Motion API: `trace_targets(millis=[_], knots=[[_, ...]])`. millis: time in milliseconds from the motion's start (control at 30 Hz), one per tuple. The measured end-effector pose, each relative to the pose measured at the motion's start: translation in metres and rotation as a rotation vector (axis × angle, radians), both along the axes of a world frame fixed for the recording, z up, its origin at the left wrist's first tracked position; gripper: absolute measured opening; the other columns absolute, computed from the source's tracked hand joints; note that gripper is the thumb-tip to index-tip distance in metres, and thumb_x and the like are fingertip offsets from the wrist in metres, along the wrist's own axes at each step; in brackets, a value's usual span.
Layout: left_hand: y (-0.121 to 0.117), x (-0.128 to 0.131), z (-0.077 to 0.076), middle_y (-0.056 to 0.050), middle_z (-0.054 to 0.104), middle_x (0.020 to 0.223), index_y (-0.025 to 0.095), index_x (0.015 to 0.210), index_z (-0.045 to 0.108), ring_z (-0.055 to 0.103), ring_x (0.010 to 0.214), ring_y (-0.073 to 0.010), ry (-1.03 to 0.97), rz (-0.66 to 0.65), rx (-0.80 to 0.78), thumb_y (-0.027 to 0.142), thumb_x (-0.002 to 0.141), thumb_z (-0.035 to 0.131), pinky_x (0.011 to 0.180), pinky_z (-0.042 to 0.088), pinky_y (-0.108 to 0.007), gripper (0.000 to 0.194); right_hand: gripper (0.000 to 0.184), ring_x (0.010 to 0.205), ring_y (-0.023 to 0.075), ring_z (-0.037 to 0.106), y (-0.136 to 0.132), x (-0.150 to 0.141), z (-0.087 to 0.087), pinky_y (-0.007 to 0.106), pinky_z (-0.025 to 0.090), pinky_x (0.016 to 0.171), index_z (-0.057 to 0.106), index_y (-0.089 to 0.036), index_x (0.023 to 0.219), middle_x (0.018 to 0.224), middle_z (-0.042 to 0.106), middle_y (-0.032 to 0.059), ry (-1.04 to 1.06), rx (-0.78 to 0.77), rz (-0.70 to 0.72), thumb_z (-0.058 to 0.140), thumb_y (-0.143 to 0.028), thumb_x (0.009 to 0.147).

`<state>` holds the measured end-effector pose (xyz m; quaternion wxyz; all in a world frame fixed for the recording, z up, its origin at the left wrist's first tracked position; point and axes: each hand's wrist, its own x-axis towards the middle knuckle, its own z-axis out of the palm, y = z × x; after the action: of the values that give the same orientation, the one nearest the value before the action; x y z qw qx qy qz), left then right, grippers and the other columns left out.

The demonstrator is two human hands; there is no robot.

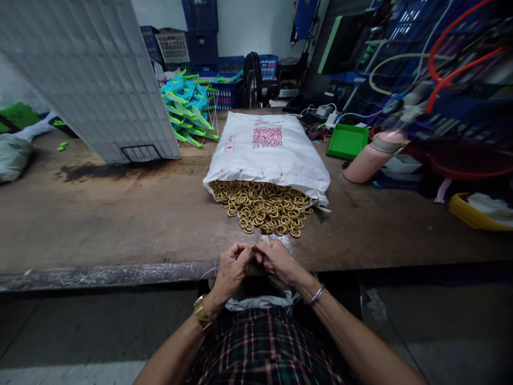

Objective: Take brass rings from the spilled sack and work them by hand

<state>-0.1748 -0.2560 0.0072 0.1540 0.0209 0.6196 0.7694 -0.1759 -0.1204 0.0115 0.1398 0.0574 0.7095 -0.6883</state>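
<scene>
At the table's front edge, my left hand is closed, pinching a gold-coloured ring between thumb and finger. My right hand meets it there, its fingers closed around a small pale tool with a dark end; its exact kind is too small to tell. Just beyond both hands lies a heap of gold-coloured rings. They spill from the open mouth of a white sack with red print, which lies on its side. Below my hands, the rim of a whitish plastic bag shows at my lap.
On the left stands a tall grey ribbed panel. Behind it are green and turquoise pieces. To the right are a green tray, a pink bottle and a yellow bin. The wooden table has a plastic-wrapped front edge.
</scene>
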Motion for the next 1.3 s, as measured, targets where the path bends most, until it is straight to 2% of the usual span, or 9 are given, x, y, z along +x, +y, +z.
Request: trace_targets(millis=[100, 200, 300, 400, 567, 667, 767, 833, 1300], knots=[[-0.001, 0.001, 0.002, 0.007, 0.041, 0.048, 0.015, 0.074, 0.053, 0.031, 0.04, -0.0032, -0.057, -0.037, 0.039, 0.046, 0.07, 0.064, 0.038, 0.024, -0.016, 0.033, 0.031, 0.032, 0.0038, 0.024, -0.001, -0.001, 0.002, 0.018, 0.016, 0.032, 0.044, -0.019, 0.063, 0.046, 0.038, -0.0089, 0.009, 0.038, -0.054, 0.046, -0.047, 0.076], [-0.002, 0.001, 0.001, 0.007, 0.043, 0.054, 0.016, 0.079, 0.052, 0.032, 0.04, -0.0026, -0.154, -0.099, 0.126, 0.047, 0.068, 0.065, 0.037, 0.022, -0.015, 0.035, 0.027, 0.038, 0.005, 0.026, -0.001, -0.002, 0.004, 0.019, 0.02, 0.038, 0.046, -0.018, 0.058, 0.045, 0.035, -0.0083, 0.109, 0.175, -0.064, 0.046, -0.039, 0.077], [-0.002, 0.001, -0.001, 0.008, 0.039, 0.053, 0.016, 0.08, 0.052, 0.03, 0.039, -0.0021, -0.195, -0.147, 0.164, 0.046, 0.069, 0.065, 0.036, 0.019, -0.014, 0.034, 0.023, 0.048, 0.0071, 0.034, -0.002, -0.002, 0.007, 0.019, 0.026, 0.046, 0.046, -0.018, 0.058, 0.051, 0.04, -0.006, 0.226, 0.3, -0.063, 0.047, -0.032, 0.075], [-0.002, 0.002, -0.002, 0.008, 0.036, 0.051, 0.016, 0.079, 0.051, 0.028, 0.039, -0.0021, -0.206, -0.149, 0.181, 0.045, 0.07, 0.064, 0.036, 0.018, -0.014, 0.033, 0.021, 0.055, 0.0087, 0.037, -0.005, -0.001, 0.009, 0.02, 0.029, 0.052, 0.045, -0.018, 0.058, 0.055, 0.041, -0.0052, 0.296, 0.38, -0.064, 0.047, -0.03, 0.075], [-0.002, 0.003, 0.0, 0.008, 0.038, 0.054, 0.016, 0.077, 0.049, 0.027, 0.04, -0.0015, -0.197, -0.142, 0.228, 0.045, 0.07, 0.065, 0.036, 0.018, -0.014, 0.034, 0.021, 0.056, 0.0105, 0.043, -0.003, -0.003, 0.006, 0.022, 0.033, 0.056, 0.049, -0.018, 0.063, 0.058, 0.048, -0.0032, 0.279, 0.356, -0.057, 0.041, -0.03, 0.078], [-0.002, 0.003, 0.0, 0.009, 0.035, 0.052, 0.017, 0.075, 0.046, 0.026, 0.039, -0.0019, -0.183, -0.101, 0.258, 0.047, 0.068, 0.067, 0.036, 0.018, -0.014, 0.037, 0.02, 0.056, 0.0114, 0.045, 0.003, -0.001, 0.003, 0.023, 0.032, 0.056, 0.052, -0.018, 0.069, 0.058, 0.05, -0.0023, 0.316, 0.5, -0.102, 0.039, -0.028, 0.08], [-0.002, 0.003, -0.001, 0.009, 0.034, 0.049, 0.017, 0.074, 0.046, 0.026, 0.039, -0.0022, -0.16, -0.079, 0.241, 0.049, 0.067, 0.066, 0.036, 0.019, -0.014, 0.039, 0.017, 0.053, 0.0114, 0.039, 0.007, 0.004, 0.0, 0.023, 0.027, 0.053, 0.052, -0.019, 0.069, 0.056, 0.047, -0.0023, 0.44, 0.772, 0.008, 0.039, -0.021, 0.08], [-0.002, 0.003, -0.003, 0.01, 0.034, 0.047, 0.017, 0.075, 0.047, 0.026, 0.038, -0.0022, -0.135, -0.078, 0.218, 0.05, 0.068, 0.065, 0.037, 0.02, -0.014, 0.039, 0.015, 0.054, 0.0117, 0.039, 0.007, 0.009, -0.002, 0.024, 0.025, 0.054, 0.053, -0.019, 0.073, 0.057, 0.049, -0.0016, 0.503, 0.885, 0.116, 0.039, -0.016, 0.079], [-0.003, 0.003, -0.006, 0.009, 0.037, 0.047, 0.017, 0.073, 0.046, 0.028, 0.039, -0.0031, -0.027, -0.062, 0.105, 0.052, 0.071, 0.061, 0.039, 0.023, -0.016, 0.038, 0.022, 0.06, 0.0145, 0.048, 0.002, 0.014, 0.001, 0.027, 0.023, 0.057, 0.054, -0.018, 0.088, 0.069, 0.061, 0.0029, 0.518, 1.089, 0.259, 0.039, -0.011, 0.073]])
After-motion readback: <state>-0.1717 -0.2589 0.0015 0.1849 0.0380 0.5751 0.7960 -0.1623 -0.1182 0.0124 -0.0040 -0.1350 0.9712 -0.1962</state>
